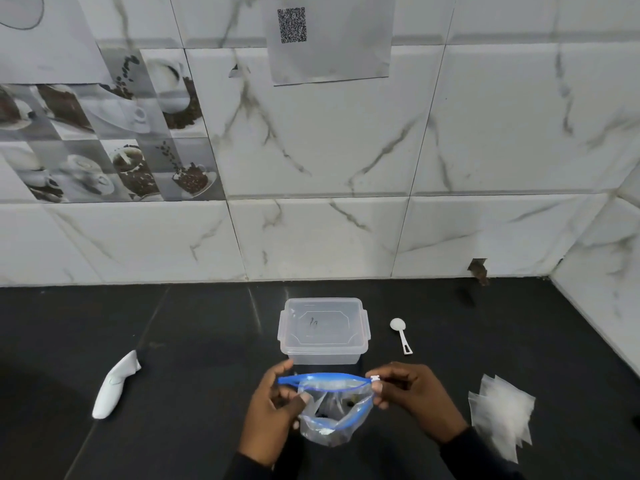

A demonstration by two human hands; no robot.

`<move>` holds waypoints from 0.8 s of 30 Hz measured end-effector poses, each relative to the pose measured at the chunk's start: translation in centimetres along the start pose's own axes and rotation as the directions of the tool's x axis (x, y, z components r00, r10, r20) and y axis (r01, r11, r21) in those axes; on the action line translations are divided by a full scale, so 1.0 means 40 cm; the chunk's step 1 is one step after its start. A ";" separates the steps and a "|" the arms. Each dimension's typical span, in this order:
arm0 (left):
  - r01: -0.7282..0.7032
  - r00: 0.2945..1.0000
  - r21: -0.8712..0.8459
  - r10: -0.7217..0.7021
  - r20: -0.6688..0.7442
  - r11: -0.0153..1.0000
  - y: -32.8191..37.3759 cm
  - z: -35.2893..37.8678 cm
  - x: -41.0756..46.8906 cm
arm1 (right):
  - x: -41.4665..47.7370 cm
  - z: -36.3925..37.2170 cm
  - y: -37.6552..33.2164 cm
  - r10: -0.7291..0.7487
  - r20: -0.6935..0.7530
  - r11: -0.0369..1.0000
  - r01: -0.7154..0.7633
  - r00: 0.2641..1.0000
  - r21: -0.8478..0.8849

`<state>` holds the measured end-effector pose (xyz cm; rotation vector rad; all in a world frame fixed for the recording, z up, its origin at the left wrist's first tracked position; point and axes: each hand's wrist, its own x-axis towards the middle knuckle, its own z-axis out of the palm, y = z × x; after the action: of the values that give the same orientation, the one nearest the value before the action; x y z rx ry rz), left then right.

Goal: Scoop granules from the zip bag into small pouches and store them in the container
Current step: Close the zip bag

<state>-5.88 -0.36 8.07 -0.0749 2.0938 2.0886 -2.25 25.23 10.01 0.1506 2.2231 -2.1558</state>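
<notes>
While the zip bag [329, 410] is pinched open between left hand [273, 407] and right hand [412, 400], the spoon [401, 336] beyond the right hand is likely needed next.

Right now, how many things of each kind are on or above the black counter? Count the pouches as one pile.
Zip bag: 1
Container: 1
Spoon: 1
Pile of pouches: 1
White handheld device: 1
Total: 5

Even, soft, cool light is seen throughout; shadows are faint. Straight tile joints on the white marble-patterned tiled wall [346, 150] are bowed by wide-angle distortion. The stack of clear small plastic pouches [502, 417] is blurred.
</notes>
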 end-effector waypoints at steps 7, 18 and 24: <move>0.021 0.992 0.121 -0.006 -0.126 0.992 -0.011 -0.020 0.011 | -0.002 -0.005 0.031 -0.020 -0.072 1.000 0.019 0.997 -0.011; 0.029 0.998 0.181 -0.017 -0.063 0.983 0.011 -0.024 0.015 | -0.011 -0.001 0.019 -0.057 -0.098 0.998 0.060 0.994 0.032; -0.016 0.997 0.174 0.002 0.077 0.985 0.013 -0.014 0.002 | -0.018 -0.001 0.029 -0.063 -0.142 0.995 0.073 0.988 0.065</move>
<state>-6.11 -0.89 8.55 0.0376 2.2239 1.8720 -1.41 25.27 8.94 0.2382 2.2568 -2.3291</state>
